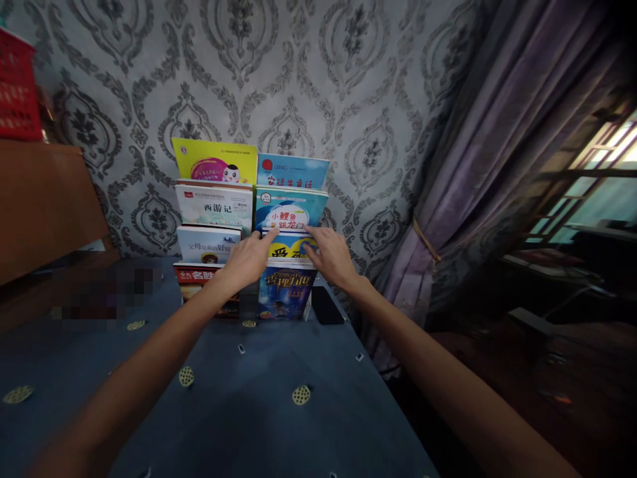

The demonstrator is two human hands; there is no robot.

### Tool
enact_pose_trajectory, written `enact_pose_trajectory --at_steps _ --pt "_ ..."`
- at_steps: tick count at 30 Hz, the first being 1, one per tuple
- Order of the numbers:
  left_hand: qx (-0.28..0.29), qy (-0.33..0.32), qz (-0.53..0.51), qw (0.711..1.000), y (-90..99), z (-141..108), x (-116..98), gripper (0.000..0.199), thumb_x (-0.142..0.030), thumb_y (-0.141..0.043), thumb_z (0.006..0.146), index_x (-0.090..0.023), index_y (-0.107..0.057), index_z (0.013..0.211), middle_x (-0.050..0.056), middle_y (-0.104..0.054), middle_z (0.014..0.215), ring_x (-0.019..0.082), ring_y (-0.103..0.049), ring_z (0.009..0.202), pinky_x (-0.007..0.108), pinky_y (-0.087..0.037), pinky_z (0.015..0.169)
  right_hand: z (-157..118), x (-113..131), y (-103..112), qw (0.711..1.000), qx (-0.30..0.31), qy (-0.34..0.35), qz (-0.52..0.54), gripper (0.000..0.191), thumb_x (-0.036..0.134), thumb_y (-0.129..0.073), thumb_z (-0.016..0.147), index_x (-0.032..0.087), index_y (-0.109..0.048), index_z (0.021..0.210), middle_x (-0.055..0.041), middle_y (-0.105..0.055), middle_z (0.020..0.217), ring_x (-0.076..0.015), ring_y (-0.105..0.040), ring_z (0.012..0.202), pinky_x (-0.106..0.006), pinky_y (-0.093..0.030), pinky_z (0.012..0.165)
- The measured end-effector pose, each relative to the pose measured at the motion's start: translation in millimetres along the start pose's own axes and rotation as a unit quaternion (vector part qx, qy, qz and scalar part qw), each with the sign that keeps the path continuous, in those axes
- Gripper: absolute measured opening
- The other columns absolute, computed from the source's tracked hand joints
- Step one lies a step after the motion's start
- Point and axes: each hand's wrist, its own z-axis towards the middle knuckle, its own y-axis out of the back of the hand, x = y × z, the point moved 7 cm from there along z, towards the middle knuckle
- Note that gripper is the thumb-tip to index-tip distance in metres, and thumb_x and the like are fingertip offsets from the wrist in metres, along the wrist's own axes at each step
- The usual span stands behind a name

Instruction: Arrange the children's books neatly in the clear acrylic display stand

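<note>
head view: the yellow-and-blue book (pixel 286 247) stands among other books (pixel 213 207) near the table's (pixel 239 392) far right corner, long axis seemingly upright, between left hand (pixel 249 259) and right hand (pixel 332 255); the right appears to pinch its top right corner; the left's grip cannot be told.

Location: room in a home

Domestic furnishings noted: damask-patterned wallpaper (pixel 398 86); purple curtain (pixel 448 172), tied back; blue printed cloth (pixel 223 405); red basket (pixel 17 93) on wooden furniture (pixel 44 192); illustrated children's books (pixel 291 206). Area beyond curtain: too dark to identify.
</note>
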Motion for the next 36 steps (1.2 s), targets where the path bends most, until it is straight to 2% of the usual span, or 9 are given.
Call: enact_pose_trajectory --at_steps 5,9,14,18,22,24,28,33,36 --pt "-0.031 -0.01 0.002 0.999 0.5 -5.3 -1.5 0.06 -0.013 -0.036 0.099 -0.024 -0.031 0.157 0.018 -0.058 0.127 0.033 -0.064 0.108 0.046 -0.055 0.087 -2.4 3.9 -0.3 0.999 -0.036 0.022 0.022 0.036 0.027 -0.048 0.097 0.018 -0.063 0.128 -0.0154 -0.063 0.138 -0.0329 -0.054 0.127 -0.05 -0.042 0.104" --pt "-0.043 -0.008 -0.015 0.999 0.7 -4.3 -1.4 0.056 -0.011 -0.035 0.098 -0.024 -0.039 0.153 0.018 -0.057 0.126 0.034 -0.063 0.108 0.049 -0.055 0.087 -0.3 5.5 -5.1 0.999 -0.026 0.022 0.03 0.036 0.027 -0.048 0.096 0.018 -0.064 0.127 -0.0157 -0.066 0.132 -0.0336 -0.055 0.124 -0.052 -0.041 0.103" --pt "-0.046 -0.003 -0.032 0.998 3.9 -2.4 -0.8 0.052 -0.011 -0.035 0.099 -0.026 -0.044 0.149 0.016 -0.057 0.123 0.033 -0.063 0.109 0.048 -0.056 0.087 2.6 5.6 -4.7 0.999 -0.018 0.018 0.027 0.036 0.025 -0.049 0.096 0.018 -0.064 0.128 -0.015 -0.068 0.127 -0.0327 -0.056 0.119 -0.049 -0.042 0.101" --pt "-0.066 -0.009 -0.034 0.997 5.0 -5.2 -1.5 0.054 -0.007 -0.038 0.096 -0.023 -0.047 0.147 0.019 -0.051 0.135 0.036 -0.053 0.126 0.051 -0.055 0.092 4.3 5.2 -4.4 1.0 -0.007 0.018 0.018 0.034 0.024 -0.05 0.096 0.017 -0.066 0.124 -0.0147 -0.069 0.127 -0.032 -0.056 0.119 -0.048 -0.043 0.1" --pt "-0.12 -0.079 -0.027 0.989 5.3 -5.9 -8.7 0.054 0.0 -0.04 0.09 -0.017 -0.05 0.14 0.016 -0.041 0.156 0.032 -0.034 0.147 0.05 -0.046 0.11 5.7 3.2 -4.0 0.999 -0.005 0.019 0.028 0.031 0.023 -0.051 0.095 0.019 -0.068 0.121 -0.0139 -0.069 0.125 -0.0312 -0.057 0.118 -0.047 -0.045 0.098" --pt "-0.123 -0.109 -0.024 0.986 3.4 -5.0 -11.8 0.052 0.001 -0.04 0.088 -0.015 -0.051 0.137 0.016 -0.047 0.152 0.03 -0.036 0.146 0.049 -0.044 0.111 6.4 2.4 -3.7 0.999 -0.006 0.024 0.039 0.031 0.023 -0.052 0.094 0.019 -0.068 0.12 -0.0134 -0.07 0.124 -0.0312 -0.058 0.117 -0.047 -0.046 0.098" --pt "-0.109 -0.116 -0.007 0.987 2.0 -2.4 -12.6 0.046 -0.001 -0.039 0.089 -0.012 -0.052 0.131 0.017 -0.055 0.144 0.03 -0.048 0.134 0.047 -0.047 0.105 8.1 1.9 -3.2 0.999 -0.004 0.027 0.04 0.03 0.024 -0.052 0.093 0.02 -0.068 0.118 -0.0133 -0.071 0.123 -0.0317 -0.059 0.115 -0.047 -0.048 0.096" --pt "-0.091 -0.119 -0.008 0.989 2.2 1.8 -11.0 0.048 0.0 -0.039 0.089 -0.013 -0.051 0.133 0.018 -0.057 0.139 0.031 -0.05 0.131 0.05 -0.048 0.103 12.4 4.5 -2.5 1.0 0.004 0.019 0.015 0.03 0.025 -0.053 0.092 0.019 -0.068 0.117 -0.0146 -0.071 0.119 -0.0327 -0.06 0.111 -0.047 -0.049 0.091" --pt "-0.096 -0.11 -0.024 0.989 3.8 -1.0 -11.0 0.053 0.002 -0.037 0.089 -0.01 -0.046 0.14 0.021 -0.05 0.149 0.032 -0.045 0.14 0.051 -0.045 0.109 15.2 4.8 -3.4 1.0 0.02 0.01 0.008 0.03 0.026 -0.054 0.092 0.018 -0.068 0.116 -0.0153 -0.072 0.116 -0.0337 -0.061 0.11 -0.048 -0.05 0.09"
